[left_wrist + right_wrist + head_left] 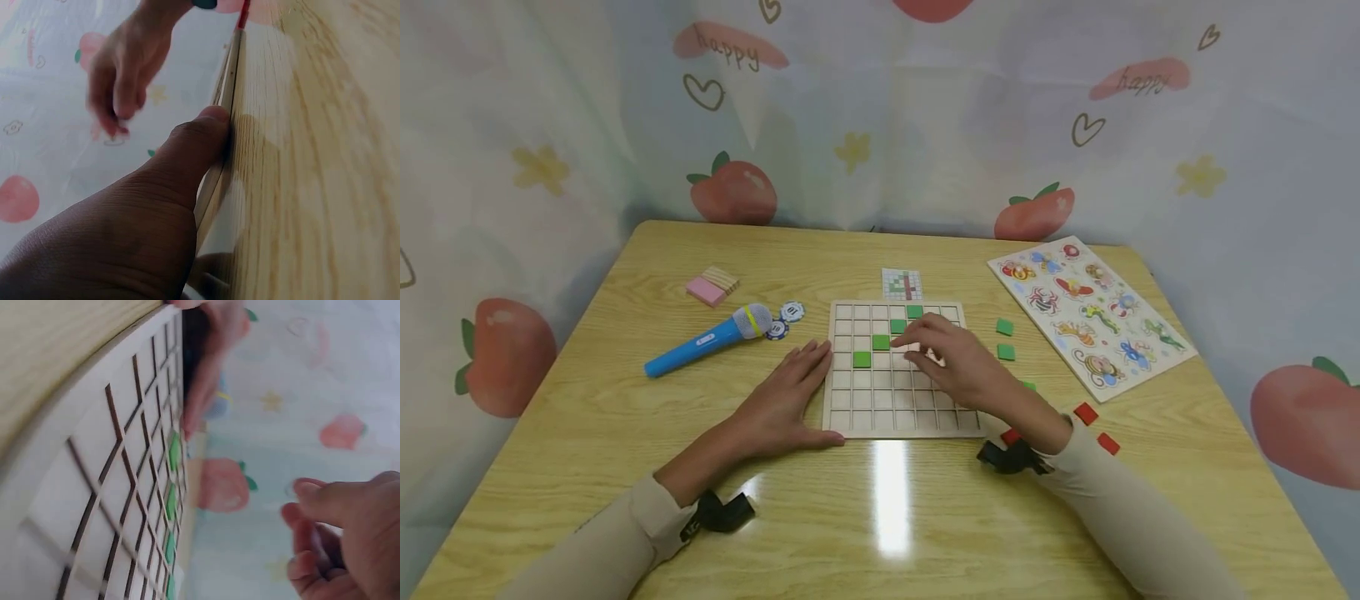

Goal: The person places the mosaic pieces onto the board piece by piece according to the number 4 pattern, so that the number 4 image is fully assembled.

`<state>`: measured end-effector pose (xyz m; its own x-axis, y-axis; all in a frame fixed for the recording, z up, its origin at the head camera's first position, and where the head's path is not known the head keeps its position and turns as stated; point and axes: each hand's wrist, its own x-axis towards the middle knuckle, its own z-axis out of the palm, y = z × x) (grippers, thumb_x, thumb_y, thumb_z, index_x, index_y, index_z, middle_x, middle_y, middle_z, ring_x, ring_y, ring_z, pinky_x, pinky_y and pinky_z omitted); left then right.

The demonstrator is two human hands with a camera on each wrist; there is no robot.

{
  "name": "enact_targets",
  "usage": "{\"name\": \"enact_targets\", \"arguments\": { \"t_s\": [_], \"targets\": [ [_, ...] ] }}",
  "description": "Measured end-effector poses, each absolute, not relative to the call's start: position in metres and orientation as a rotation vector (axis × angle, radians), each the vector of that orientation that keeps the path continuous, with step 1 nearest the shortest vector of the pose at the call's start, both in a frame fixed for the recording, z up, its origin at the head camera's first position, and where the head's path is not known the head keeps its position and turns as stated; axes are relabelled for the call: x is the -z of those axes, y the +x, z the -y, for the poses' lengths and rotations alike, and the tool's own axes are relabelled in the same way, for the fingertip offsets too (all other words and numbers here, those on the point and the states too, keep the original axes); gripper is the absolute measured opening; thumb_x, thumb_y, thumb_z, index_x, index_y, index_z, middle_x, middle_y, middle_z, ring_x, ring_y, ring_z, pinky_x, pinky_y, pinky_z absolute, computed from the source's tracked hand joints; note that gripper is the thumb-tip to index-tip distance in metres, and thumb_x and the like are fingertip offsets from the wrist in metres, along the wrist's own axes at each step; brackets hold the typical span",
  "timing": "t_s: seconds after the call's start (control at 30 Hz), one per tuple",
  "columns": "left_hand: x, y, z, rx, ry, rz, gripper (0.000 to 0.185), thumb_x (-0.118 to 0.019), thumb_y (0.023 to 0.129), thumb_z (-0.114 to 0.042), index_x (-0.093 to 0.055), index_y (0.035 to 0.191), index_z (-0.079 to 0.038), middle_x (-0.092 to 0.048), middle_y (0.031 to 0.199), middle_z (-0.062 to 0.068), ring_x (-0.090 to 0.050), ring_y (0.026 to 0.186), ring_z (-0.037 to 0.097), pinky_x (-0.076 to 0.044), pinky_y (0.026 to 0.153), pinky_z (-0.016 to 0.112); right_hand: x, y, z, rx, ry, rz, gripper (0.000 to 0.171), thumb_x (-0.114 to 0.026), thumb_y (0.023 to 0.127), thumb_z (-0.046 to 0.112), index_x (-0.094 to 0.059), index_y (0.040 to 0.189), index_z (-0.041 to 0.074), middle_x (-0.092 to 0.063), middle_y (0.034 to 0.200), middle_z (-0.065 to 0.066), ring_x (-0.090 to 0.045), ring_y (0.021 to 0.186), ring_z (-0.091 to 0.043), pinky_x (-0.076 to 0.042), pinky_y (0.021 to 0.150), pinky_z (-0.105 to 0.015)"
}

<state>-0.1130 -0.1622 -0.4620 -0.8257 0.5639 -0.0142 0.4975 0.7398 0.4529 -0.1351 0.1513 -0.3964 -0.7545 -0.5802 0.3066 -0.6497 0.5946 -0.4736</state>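
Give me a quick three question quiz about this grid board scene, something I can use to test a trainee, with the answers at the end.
1. True or false: the left hand lies flat against the left edge of the grid board.
2. How many green tiles sit in the board's cells? A) two B) four C) seven
3. What lies left of the board, next to the poker chips?

Key
1. True; its fingers are straight along the edge.
2. B; four green tiles show in the upper cells, though the right hand hovering over the board may hide more.
3. A blue toy microphone.
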Motion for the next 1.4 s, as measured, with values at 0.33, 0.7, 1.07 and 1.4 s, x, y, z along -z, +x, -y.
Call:
{"name": "enact_targets", "arguments": {
  "t_s": [0.33, 0.7, 1.07, 1.4],
  "targets": [
    [0.461, -0.110, 0.165, -0.676, 0.843, -2.786, 0.130, -0.082, 0.079, -0.072, -0.018, 0.171, -0.007, -0.012, 0.182, 0.012, -0.011, 0.169, 0.036, -0.017, 0.138, 0.058, 0.431, -0.093, -0.237, -1.409, 0.492, 2.288, 0.025, -0.063, 0.100, -0.011, -0.073, 0.120, 0.001, -0.068, 0.108, -0.011, -0.057, 0.084, -0.009, -0.046, 0.071, -0.016],
    [0.464, -0.110, 0.167, -0.672, 0.832, -2.787, 0.130, -0.080, 0.080, -0.075, -0.015, 0.172, -0.010, -0.010, 0.182, 0.008, -0.008, 0.170, 0.033, -0.016, 0.138, 0.055, 0.462, -0.107, -0.246, -0.948, 0.158, 2.556, 0.026, -0.073, 0.100, 0.005, -0.074, 0.125, 0.009, -0.068, 0.106, -0.013, -0.051, 0.079, -0.012, -0.040, 0.065, -0.017],
    [0.465, -0.110, 0.166, -0.685, 0.875, -2.801, 0.129, -0.081, 0.080, -0.074, -0.019, 0.171, -0.007, -0.014, 0.181, 0.011, -0.011, 0.169, 0.036, -0.016, 0.138, 0.057, 0.463, -0.115, -0.251, -0.859, -0.010, 2.747, 0.037, -0.071, 0.102, 0.011, -0.070, 0.139, 0.008, -0.067, 0.126, -0.017, -0.053, 0.085, -0.024, -0.040, 0.070, -0.031],
    [0.463, -0.113, 0.162, -0.682, 0.889, -2.793, 0.129, -0.080, 0.080, -0.075, -0.019, 0.171, -0.006, -0.013, 0.181, 0.012, -0.012, 0.169, 0.037, -0.016, 0.138, 0.057, 0.460, -0.119, -0.258, -0.792, 0.018, 2.840, 0.028, -0.067, 0.104, 0.011, -0.072, 0.131, 0.005, -0.064, 0.125, -0.019, -0.049, 0.080, -0.023, -0.037, 0.066, -0.029]
  ]
}}
